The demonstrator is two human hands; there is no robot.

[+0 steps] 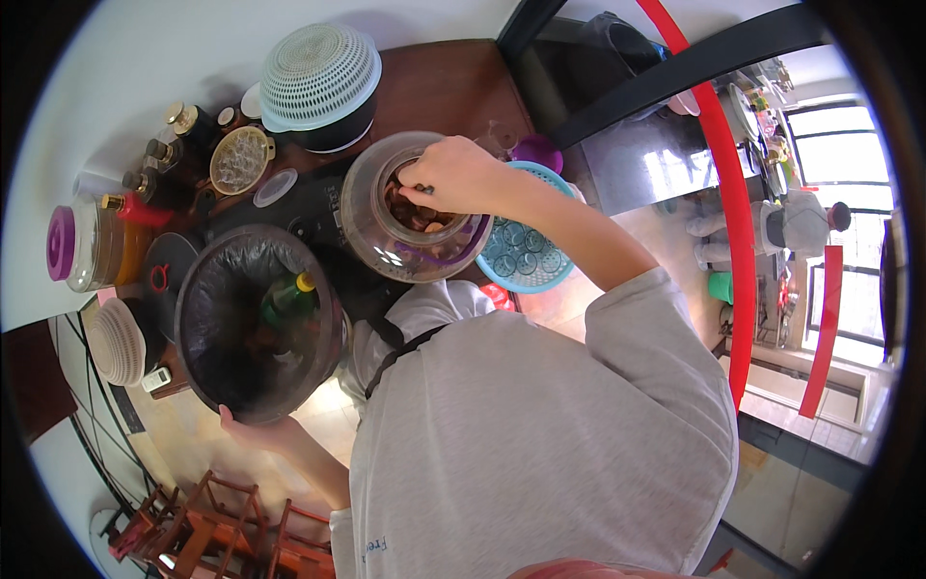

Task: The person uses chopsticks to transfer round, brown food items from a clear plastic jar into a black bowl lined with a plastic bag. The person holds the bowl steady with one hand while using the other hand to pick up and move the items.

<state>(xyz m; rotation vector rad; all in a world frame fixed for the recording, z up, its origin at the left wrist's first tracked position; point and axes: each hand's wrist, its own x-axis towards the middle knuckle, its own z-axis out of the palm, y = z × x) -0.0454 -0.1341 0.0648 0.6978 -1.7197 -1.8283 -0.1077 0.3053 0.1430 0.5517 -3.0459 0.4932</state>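
Observation:
My left hand [253,433] grips the lower rim of a dark round bin [189,289] with a black liner; a green bottle with a yellow cap [289,297] lies inside. My right hand [428,177] is at the mouth of a large clear jar [365,195], fingers closed around a small dark piece [425,189]. Brown pieces [419,218] fill the jar's opening below the fingers. A purple handle [452,253] runs along the jar's side. Right of the jar, under my forearm, is a light blue basket [515,284] of upturned glasses [514,235].
Dark bottles [163,153], a tray of small clear cups [242,161] and a purple-lidded jar [90,246] line the wall. A colander [318,79] covers a dark bowl at the back. Wooden chairs [210,521] stand lower left. Beyond the glass is another person [796,221].

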